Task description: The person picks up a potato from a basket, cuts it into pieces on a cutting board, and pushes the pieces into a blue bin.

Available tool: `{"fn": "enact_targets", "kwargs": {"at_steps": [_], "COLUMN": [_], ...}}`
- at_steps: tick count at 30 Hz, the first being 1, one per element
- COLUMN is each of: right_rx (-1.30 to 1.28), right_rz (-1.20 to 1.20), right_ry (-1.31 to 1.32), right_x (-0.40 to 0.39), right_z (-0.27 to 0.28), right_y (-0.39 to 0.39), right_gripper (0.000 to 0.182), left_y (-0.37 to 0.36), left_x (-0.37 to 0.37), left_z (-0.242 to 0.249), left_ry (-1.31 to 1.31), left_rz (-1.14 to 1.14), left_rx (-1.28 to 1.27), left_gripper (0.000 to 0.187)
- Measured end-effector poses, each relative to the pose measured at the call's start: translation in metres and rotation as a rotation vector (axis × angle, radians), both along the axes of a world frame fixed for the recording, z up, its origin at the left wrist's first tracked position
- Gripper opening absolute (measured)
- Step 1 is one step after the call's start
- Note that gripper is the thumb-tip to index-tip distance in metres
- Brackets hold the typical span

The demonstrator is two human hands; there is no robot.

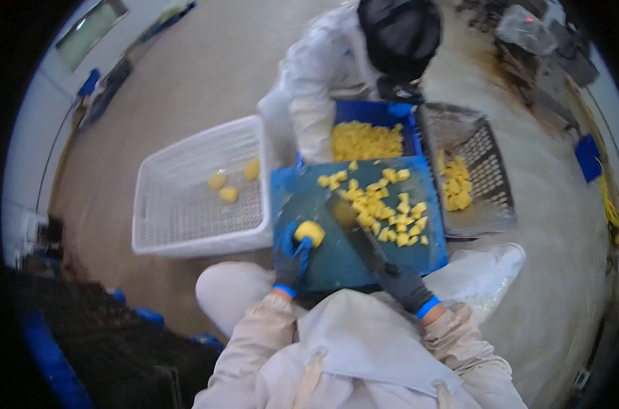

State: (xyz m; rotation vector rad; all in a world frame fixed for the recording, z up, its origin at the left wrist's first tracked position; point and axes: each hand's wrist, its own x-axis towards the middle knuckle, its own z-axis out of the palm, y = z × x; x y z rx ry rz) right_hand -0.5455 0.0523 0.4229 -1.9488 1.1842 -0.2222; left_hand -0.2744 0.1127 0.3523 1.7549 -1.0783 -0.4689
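On the blue-green cutting board [292, 187] my left hand [292, 259], in a dark and blue glove, is closed around a round, peeled yellow piece of produce [310, 234]. My right hand [403, 285], gloved too, grips the handle of a broad-bladed knife [357, 235]. The blade slants up and left across the middle of the board, between the round piece and a spread of chopped yellow chunks [408, 221] on the right side.
Left of the board stands a white slotted crate [186, 242] with several whole yellow pieces [217, 181]. A blue crate [411, 123] full of chunks sits beyond the board, a dark slotted crate [487, 163] to the right. Opposite, a person in white [316, 75] leans over the blue crate.
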Motion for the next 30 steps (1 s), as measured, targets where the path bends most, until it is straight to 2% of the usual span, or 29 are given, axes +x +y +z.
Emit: {"fn": "enact_targets", "kwargs": {"at_steps": [2,4,6,9,18,21,29,30], "right_rx": [0.101,0.188,-0.023,-0.104,-0.233,-0.158,-0.181,-0.188], "right_rz": [-0.021,-0.048,0.025,0.047,0.131,0.139,0.187,0.206], "right_ry": [-0.102,-0.135,-0.152,-0.096,-0.077,0.028,0.11,0.13], "right_x": [0.002,0.007,0.01,0.022,0.043,0.046,0.053,0.054], "right_z": [-0.004,0.003,0.01,0.033,0.046,0.049,0.051,0.052], "right_y": [-0.004,-0.001,0.0,0.008,0.019,0.018,0.016,0.015], "right_gripper": [0.025,0.024,0.027,0.021,0.019,0.025,0.024,0.024], "left_y": [0.0,-0.003,-0.001,-0.001,-0.005,-0.007,-0.009,-0.01], "left_x": [-0.001,0.002,0.004,0.003,0.001,0.002,0.001,0.002], "left_z": [0.009,0.002,0.001,0.005,0.005,0.003,0.005,0.003], "left_ry": [0.026,-0.128,-0.085,-0.016,0.059,0.039,0.073,0.01], "left_rz": [0.048,-0.02,-0.023,-0.026,0.036,0.051,0.08,0.085], "left_rx": [0.103,-0.077,-0.039,-0.002,-0.008,-0.018,-0.02,-0.014], "left_gripper": [0.048,0.045,0.047,0.048,0.043,0.042,0.04,0.04]}}
